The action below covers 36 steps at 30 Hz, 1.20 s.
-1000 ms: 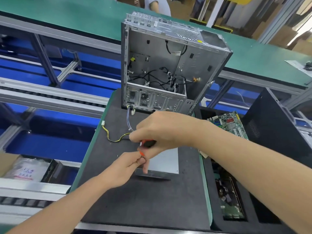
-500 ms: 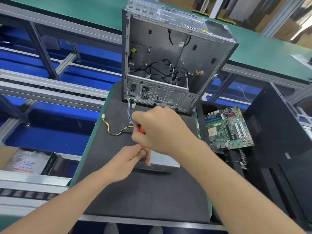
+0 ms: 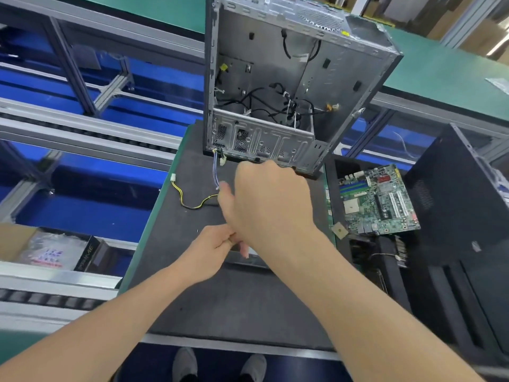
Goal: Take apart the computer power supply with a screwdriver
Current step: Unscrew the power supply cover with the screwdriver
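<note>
The grey power supply (image 3: 249,260) lies on a black mat (image 3: 234,301); my hands cover all but its near edge. My right hand (image 3: 268,205) is curled into a fist above it, and the screwdriver handle is hidden inside the fist. My left hand (image 3: 212,249) sits just below and left, with its fingertips pinched together under the right hand, where the screwdriver shaft would be. A yellow-and-black cable (image 3: 192,204) with a white plug runs left from under my hands.
An open, stripped computer case (image 3: 275,78) stands upright at the mat's far end, trailing blue-white wires (image 3: 216,169). A green motherboard (image 3: 377,202) and a black panel (image 3: 457,194) lie to the right. A box with a bagged item (image 3: 55,252) sits on the left conveyor.
My right hand has rolled over the screwdriver, so its orange and black handle no longer shows. The view has tipped downward and closer; my left hand stays at the same spot.
</note>
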Motion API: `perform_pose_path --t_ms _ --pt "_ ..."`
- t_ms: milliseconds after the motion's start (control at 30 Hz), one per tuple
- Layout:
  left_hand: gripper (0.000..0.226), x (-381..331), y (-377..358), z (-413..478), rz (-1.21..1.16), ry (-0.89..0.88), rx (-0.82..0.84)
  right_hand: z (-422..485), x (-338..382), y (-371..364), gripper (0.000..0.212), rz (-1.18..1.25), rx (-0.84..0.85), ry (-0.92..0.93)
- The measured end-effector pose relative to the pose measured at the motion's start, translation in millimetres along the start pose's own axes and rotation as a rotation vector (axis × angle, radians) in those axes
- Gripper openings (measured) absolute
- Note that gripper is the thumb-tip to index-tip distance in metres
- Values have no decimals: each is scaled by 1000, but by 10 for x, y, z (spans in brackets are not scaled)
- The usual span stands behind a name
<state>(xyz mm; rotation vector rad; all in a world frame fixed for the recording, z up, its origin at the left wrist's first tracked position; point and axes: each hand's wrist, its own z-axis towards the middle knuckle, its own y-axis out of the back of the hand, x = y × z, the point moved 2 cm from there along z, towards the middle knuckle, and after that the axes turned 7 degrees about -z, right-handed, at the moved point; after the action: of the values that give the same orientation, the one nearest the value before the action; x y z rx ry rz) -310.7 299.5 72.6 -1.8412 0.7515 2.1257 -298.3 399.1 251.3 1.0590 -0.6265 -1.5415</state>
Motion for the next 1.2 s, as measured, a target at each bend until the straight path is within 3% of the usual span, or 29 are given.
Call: perform_pose_path --t_ms 133,267,367,433,567,667,733,833,933,1033,1133,1200 --pt "35 1 43 22 -158 67 104 172 -59 -160 20 274 41 260" --pt "36 -3 42 1 -126 65 123 185 -201 -90 13 602 72 679" --pt "37 -61 35 4 -51 38 77 249 -204 -24 7 554 145 767" --pt "39 -76 23 3 -69 36 49 245 -185 11 12 331 109 703" --pt "37 -132 8 -6 -87 16 32 138 -95 67 31 111 84 189" --pt "36 -126 29 -11 -64 24 53 78 24 8 28 116 99 115" --pt "37 -113 59 -8 -103 56 95 137 -9 -44 22 229 126 257" --pt "35 -93 68 2 -132 37 139 234 -125 -8 20 505 220 699" --pt "34 -85 44 23 -158 41 118 357 -229 10 14 513 272 853" --pt "35 -56 30 25 -170 32 87 287 -233 3 20 319 230 717" --pt "35 -83 14 27 -147 -8 42 104 -159 77 35 73 70 252" --pt "31 -117 5 25 -114 -14 5 15 -25 119 40 10 78 44"
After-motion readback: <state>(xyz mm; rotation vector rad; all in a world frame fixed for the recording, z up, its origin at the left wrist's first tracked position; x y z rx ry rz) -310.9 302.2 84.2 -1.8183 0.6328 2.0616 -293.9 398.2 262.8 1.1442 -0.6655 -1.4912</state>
